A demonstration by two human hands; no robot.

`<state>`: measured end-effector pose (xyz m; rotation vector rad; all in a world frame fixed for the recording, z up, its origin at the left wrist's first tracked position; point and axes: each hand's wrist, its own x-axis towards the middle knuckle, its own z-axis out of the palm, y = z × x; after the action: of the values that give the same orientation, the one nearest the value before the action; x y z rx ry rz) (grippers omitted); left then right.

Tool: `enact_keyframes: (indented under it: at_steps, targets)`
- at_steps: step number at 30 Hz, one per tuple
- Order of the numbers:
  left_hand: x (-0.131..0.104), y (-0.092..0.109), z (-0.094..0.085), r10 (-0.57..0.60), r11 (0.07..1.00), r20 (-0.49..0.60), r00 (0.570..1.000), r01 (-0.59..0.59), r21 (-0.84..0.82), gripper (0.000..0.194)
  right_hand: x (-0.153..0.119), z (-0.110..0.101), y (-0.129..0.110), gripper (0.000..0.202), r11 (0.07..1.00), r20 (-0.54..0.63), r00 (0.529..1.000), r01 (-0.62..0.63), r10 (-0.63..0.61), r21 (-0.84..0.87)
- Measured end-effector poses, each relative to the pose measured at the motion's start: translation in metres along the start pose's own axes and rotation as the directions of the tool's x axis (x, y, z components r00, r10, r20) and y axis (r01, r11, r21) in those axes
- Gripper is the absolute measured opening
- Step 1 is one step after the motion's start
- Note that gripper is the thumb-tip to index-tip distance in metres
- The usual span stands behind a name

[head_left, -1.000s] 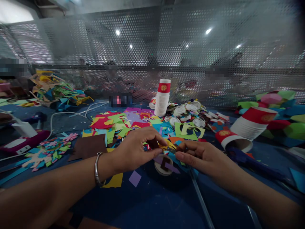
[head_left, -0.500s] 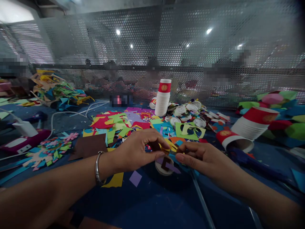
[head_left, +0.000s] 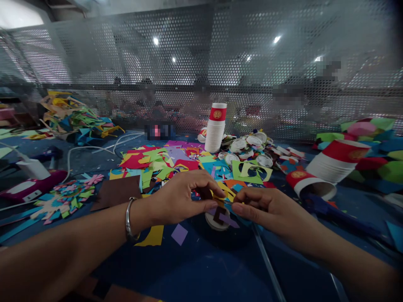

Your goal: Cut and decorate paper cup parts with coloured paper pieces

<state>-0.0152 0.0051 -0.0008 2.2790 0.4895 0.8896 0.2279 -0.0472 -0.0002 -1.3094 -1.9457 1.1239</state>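
My left hand [head_left: 185,197], with a silver bangle on the wrist, pinches a small yellow paper piece [head_left: 218,203] between thumb and fingertips. Opposite it, my right hand [head_left: 262,207] is closed in a pinch. A thin greyish thing [head_left: 228,202] runs from its fingertips toward the yellow piece; its kind cannot be made out. Just below both hands lies a round white disc [head_left: 215,223], bearing a dark brown paper square [head_left: 219,215] and a purple paper strip [head_left: 229,220]. A purple paper square [head_left: 179,234] rests on the blue table nearby, beside a cut yellow sheet [head_left: 154,237].
Colourful paper scraps [head_left: 157,161] spread behind my hands. A tall paper cup stack [head_left: 215,130] stands by a heap of discs [head_left: 252,147]. Tilted cups [head_left: 333,163] and a dark blue tool [head_left: 333,214] lie right. A magenta power strip [head_left: 37,184] sits left, near brown paper [head_left: 115,193].
Both hands stay nearly in place. The thin greyish thing between the fingertips shows more clearly now, and my right fingertips have shifted very slightly. The disc and papers have not moved.
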Motion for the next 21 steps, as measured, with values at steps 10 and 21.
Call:
enact_keyframes:
  at_steps: [10,21]
  targets:
    - [-0.001,-0.003,0.002,0.002,1.000,0.009,1.000,-0.002,0.004,0.016,0.001,0.000,0.002,0.042,0.999,0.045,0.999,-0.019,0.020,-0.027]
    - [-0.001,-0.018,0.000,-0.214,0.960,-0.055,0.975,0.200,-0.195,0.026,0.000,-0.007,0.000,0.040,0.999,0.010,1.000,-0.012,0.011,0.029]
